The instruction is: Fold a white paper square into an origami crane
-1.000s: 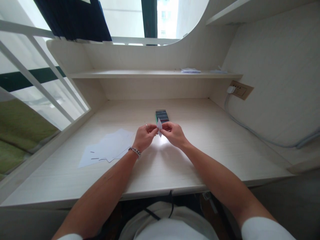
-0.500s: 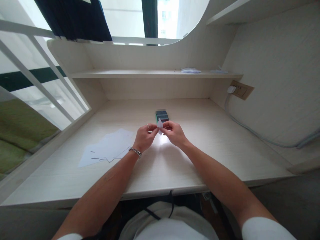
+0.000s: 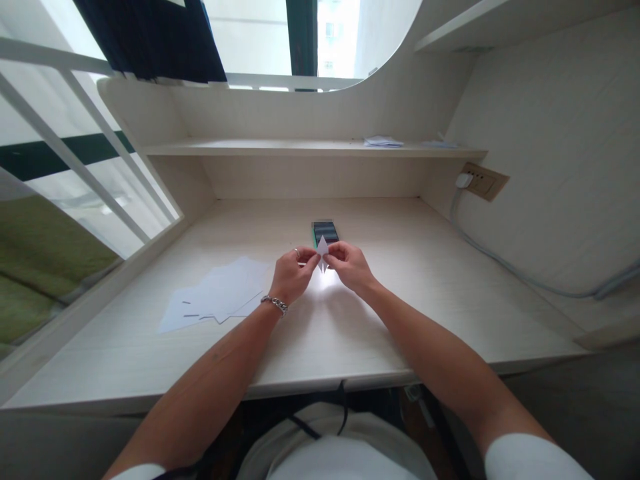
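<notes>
left hand (image 3: 290, 275) + right hand (image 3: 351, 268): fingers pinched tight on folded paper (image 3: 323, 246); near end now kinda forked, looked single a second ago; phone (image 3: 325, 230) unmoved, far side

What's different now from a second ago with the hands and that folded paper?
The small folded paper seems to have turned slightly, and its lower end now looks split into two points. Nothing was taken up or let go: the left hand and right hand both still pinch it. The phone and loose sheets stayed put.
</notes>
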{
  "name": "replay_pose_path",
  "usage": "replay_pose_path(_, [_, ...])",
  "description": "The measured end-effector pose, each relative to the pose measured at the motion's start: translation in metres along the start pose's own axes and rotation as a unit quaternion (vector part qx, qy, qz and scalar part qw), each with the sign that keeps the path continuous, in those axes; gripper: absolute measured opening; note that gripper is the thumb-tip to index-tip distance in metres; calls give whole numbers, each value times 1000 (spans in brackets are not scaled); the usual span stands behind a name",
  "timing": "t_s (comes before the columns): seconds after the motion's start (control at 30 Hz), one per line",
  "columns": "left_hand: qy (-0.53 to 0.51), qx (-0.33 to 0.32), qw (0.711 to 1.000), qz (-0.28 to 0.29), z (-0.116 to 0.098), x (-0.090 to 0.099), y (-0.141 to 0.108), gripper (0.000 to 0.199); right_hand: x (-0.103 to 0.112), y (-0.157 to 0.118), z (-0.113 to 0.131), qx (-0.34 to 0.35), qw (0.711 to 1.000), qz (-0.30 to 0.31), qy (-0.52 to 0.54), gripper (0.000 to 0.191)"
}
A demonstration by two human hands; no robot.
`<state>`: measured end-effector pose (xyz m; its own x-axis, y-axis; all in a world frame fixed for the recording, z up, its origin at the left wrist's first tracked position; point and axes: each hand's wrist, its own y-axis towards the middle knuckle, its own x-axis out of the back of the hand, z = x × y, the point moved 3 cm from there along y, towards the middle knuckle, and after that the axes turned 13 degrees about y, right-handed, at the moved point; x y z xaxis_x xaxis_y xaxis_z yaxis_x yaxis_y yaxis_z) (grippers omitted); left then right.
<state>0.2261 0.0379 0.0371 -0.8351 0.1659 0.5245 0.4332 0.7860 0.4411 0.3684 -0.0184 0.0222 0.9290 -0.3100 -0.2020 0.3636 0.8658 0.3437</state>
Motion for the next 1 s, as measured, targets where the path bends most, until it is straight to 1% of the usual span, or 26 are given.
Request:
replay_pose_path(0.07, [-17,12,1000,0,3,-1,1,24,-1,0,-1,-14,1000,0,21,22])
replay_pose_path(0.17, [-56,19,998,20,7,-5,2,27,-2,0,-2,-30,999,-4,42,23])
replay_pose_path(0.23, [-69,22,997,36,10,-7,3,24,-2,-1,-2,-33,999,-13,31,23])
replay_pose_path(0.37, [-106,50,992,46,11,-9,4,21,-3,-4,1,-46,999,-22,14,23])
replay_pose_path(0.43, [-142,73,986,58,9,-10,4,22,-2,-4,2,-53,998,-21,22,24])
replay_pose_path(0.53, [-203,111,969,86,7,-12,3,29,-1,-4,4,-46,998,-22,21,27])
replay_pose_path(0.63, [-226,131,961,94,7,-12,2,36,-1,-3,5,-49,998,-23,33,35])
replay_pose_path(0.73, [-232,132,959,93,7,-11,2,39,-2,-2,5,-84,995,-12,60,41])
replay_pose_path(0.83, [-239,126,958,95,5,-11,1,39,-1,-3,6,-114,992,-9,60,38])
replay_pose_path(1.0, [-250,117,955,111,1,-11,0,35,1,-4,14,-133,988,-6,75,37])
